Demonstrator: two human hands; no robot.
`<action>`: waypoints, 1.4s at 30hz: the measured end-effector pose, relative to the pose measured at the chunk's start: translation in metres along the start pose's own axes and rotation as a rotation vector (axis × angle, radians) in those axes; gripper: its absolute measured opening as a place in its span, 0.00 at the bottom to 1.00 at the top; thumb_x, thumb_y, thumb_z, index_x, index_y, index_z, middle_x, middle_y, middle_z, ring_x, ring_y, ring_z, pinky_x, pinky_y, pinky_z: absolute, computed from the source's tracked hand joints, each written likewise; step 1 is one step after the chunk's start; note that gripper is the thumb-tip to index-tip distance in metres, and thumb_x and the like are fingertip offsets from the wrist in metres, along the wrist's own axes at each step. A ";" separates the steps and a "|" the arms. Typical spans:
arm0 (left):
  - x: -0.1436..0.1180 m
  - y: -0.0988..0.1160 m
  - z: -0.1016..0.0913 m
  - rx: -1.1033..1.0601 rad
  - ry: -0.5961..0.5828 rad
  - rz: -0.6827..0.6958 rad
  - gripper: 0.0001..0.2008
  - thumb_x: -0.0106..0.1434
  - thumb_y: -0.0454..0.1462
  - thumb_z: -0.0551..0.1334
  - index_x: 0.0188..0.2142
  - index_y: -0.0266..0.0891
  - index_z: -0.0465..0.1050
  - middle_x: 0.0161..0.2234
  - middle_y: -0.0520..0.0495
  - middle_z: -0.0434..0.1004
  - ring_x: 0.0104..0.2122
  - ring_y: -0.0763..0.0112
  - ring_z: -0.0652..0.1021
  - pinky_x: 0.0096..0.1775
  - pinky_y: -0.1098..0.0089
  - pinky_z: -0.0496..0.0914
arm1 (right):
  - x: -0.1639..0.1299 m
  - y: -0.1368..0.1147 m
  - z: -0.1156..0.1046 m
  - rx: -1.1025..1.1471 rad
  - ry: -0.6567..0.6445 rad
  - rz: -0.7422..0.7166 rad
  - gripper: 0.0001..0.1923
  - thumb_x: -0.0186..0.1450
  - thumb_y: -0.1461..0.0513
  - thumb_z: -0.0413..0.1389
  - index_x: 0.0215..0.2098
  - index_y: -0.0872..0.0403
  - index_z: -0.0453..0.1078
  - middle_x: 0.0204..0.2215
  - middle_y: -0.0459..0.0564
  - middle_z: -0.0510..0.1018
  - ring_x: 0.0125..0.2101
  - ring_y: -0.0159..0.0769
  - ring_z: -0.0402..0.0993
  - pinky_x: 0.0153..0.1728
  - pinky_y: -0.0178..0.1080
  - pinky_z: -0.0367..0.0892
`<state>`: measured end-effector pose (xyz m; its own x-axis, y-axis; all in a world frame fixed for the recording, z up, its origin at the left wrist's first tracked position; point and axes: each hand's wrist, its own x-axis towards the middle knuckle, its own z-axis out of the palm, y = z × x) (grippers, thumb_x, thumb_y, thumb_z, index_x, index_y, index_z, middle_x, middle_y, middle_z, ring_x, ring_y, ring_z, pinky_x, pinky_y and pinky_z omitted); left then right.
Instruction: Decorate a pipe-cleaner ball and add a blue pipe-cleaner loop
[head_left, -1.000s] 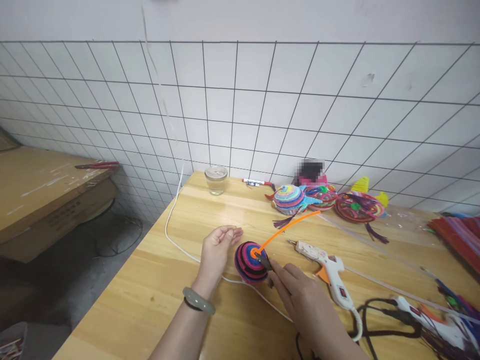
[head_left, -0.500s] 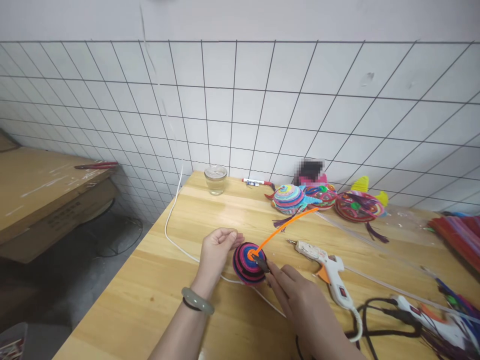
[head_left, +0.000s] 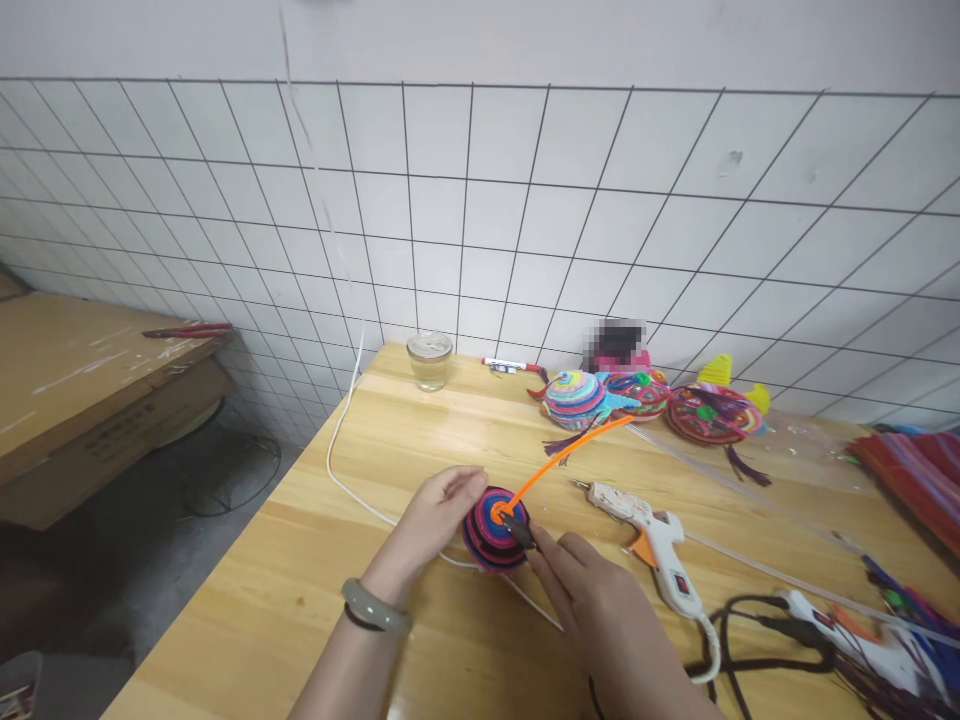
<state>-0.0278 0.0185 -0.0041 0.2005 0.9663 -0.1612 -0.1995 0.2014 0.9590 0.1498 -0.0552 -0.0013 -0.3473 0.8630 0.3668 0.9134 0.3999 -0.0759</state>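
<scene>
My left hand (head_left: 435,515) cups the far-left side of a round dome wound from pink, blue and black pipe cleaners (head_left: 487,535), fingers curled against its rim so that it is steadied on the pale wooden tabletop (head_left: 300,590); a grey-green bangle (head_left: 375,607) sits on that wrist. My right hand (head_left: 600,610) comes in from the near right and pinches a small dark tool (head_left: 517,532) between thumb and forefinger, its tip pressed at the dome's centre, where an orange pipe cleaner (head_left: 570,455) starts in a little coil and then runs free, up and away to the right of both hands. The dome lies between my two hands, touching the left fingers and the tool. Just beyond the right hand, to its right, a white hot-glue gun with an orange trigger (head_left: 652,540) lies on its side, nozzle pointing left. A white cable (head_left: 341,450) loops past the left hand and under the dome. Farther off, beyond both hands, stand a small clear glass jar (head_left: 430,360) and a row of finished multicoloured pipe-cleaner figures (head_left: 577,398). Black cords (head_left: 757,640) tangle to the right of my right wrist.
</scene>
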 end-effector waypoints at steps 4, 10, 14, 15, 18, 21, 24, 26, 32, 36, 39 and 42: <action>-0.008 0.006 0.000 0.117 -0.276 -0.042 0.20 0.50 0.37 0.66 0.45 0.38 0.71 0.45 0.41 0.75 0.44 0.60 0.74 0.46 0.63 0.66 | -0.001 -0.001 0.001 0.007 0.007 0.032 0.30 0.69 0.56 0.31 0.41 0.60 0.73 0.19 0.53 0.74 0.19 0.33 0.74 0.19 0.30 0.67; -0.008 0.006 -0.002 0.142 -0.352 -0.032 0.21 0.52 0.36 0.64 0.47 0.40 0.69 0.47 0.42 0.73 0.47 0.59 0.72 0.49 0.60 0.63 | -0.002 -0.002 0.001 0.031 0.013 0.055 0.29 0.69 0.55 0.33 0.41 0.61 0.73 0.19 0.53 0.74 0.19 0.34 0.75 0.18 0.30 0.67; -0.007 0.004 -0.002 0.128 -0.351 -0.052 0.22 0.52 0.34 0.64 0.48 0.39 0.69 0.48 0.43 0.72 0.47 0.60 0.71 0.49 0.61 0.63 | -0.002 0.001 0.002 0.063 0.000 0.064 0.27 0.69 0.56 0.34 0.43 0.60 0.72 0.20 0.53 0.74 0.20 0.35 0.75 0.19 0.31 0.67; -0.007 0.004 -0.002 0.123 -0.342 -0.059 0.21 0.52 0.34 0.63 0.47 0.40 0.69 0.48 0.43 0.73 0.47 0.60 0.72 0.49 0.62 0.63 | -0.002 0.001 0.001 0.086 -0.015 0.074 0.26 0.69 0.56 0.35 0.43 0.60 0.72 0.21 0.54 0.75 0.20 0.36 0.75 0.20 0.32 0.68; -0.007 0.004 0.001 0.099 -0.286 -0.088 0.20 0.50 0.33 0.64 0.45 0.40 0.71 0.45 0.44 0.74 0.44 0.61 0.73 0.46 0.63 0.65 | -0.001 0.000 -0.003 0.239 -0.064 0.173 0.21 0.67 0.57 0.40 0.45 0.59 0.70 0.24 0.55 0.77 0.24 0.38 0.76 0.24 0.35 0.70; -0.006 0.004 0.004 0.087 -0.257 -0.099 0.19 0.49 0.31 0.64 0.42 0.40 0.72 0.42 0.45 0.76 0.42 0.62 0.74 0.44 0.65 0.66 | 0.001 -0.001 -0.010 0.489 -0.107 0.288 0.16 0.66 0.57 0.44 0.44 0.54 0.70 0.28 0.53 0.79 0.29 0.39 0.76 0.29 0.36 0.71; -0.006 0.005 0.005 0.082 -0.257 -0.088 0.17 0.48 0.30 0.63 0.40 0.41 0.73 0.40 0.47 0.76 0.41 0.64 0.74 0.43 0.67 0.66 | 0.001 0.002 -0.015 0.657 -0.098 0.341 0.16 0.65 0.57 0.45 0.42 0.52 0.71 0.34 0.52 0.80 0.35 0.41 0.76 0.34 0.37 0.72; -0.007 0.005 0.005 0.087 -0.252 -0.078 0.16 0.48 0.30 0.63 0.39 0.41 0.73 0.39 0.48 0.76 0.40 0.64 0.73 0.42 0.68 0.66 | -0.001 0.006 -0.016 0.691 -0.078 0.371 0.16 0.65 0.56 0.46 0.42 0.52 0.72 0.36 0.52 0.80 0.38 0.41 0.75 0.36 0.37 0.71; -0.010 0.002 0.009 0.109 -0.333 -0.079 0.18 0.50 0.32 0.63 0.43 0.41 0.70 0.41 0.47 0.75 0.41 0.64 0.73 0.42 0.67 0.67 | -0.008 0.014 -0.011 0.695 -0.095 0.446 0.16 0.63 0.55 0.48 0.41 0.53 0.72 0.37 0.52 0.80 0.37 0.42 0.75 0.36 0.37 0.71; -0.008 -0.006 0.009 0.153 -0.320 -0.049 0.20 0.50 0.33 0.63 0.45 0.42 0.68 0.43 0.46 0.73 0.43 0.62 0.72 0.45 0.64 0.65 | -0.008 0.013 -0.009 0.721 -0.128 0.451 0.16 0.64 0.54 0.47 0.42 0.53 0.72 0.37 0.53 0.79 0.37 0.43 0.75 0.36 0.39 0.70; -0.007 -0.011 0.008 0.158 -0.305 -0.034 0.21 0.49 0.33 0.63 0.45 0.41 0.68 0.44 0.45 0.73 0.43 0.62 0.72 0.45 0.64 0.65 | -0.009 0.011 -0.008 0.718 -0.152 0.455 0.17 0.64 0.54 0.47 0.42 0.54 0.71 0.35 0.52 0.80 0.33 0.42 0.75 0.33 0.39 0.70; -0.008 -0.010 0.010 0.161 -0.279 -0.020 0.21 0.49 0.33 0.64 0.44 0.41 0.69 0.43 0.45 0.74 0.43 0.61 0.73 0.45 0.64 0.66 | -0.010 0.011 -0.007 0.686 -0.164 0.462 0.16 0.64 0.55 0.46 0.41 0.55 0.69 0.33 0.52 0.79 0.30 0.39 0.74 0.30 0.37 0.69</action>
<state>-0.0176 0.0076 -0.0103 0.4625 0.8767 -0.1321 -0.0430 0.1710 0.9843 0.1651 -0.0612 0.0011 -0.0453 0.9986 0.0256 0.6585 0.0491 -0.7510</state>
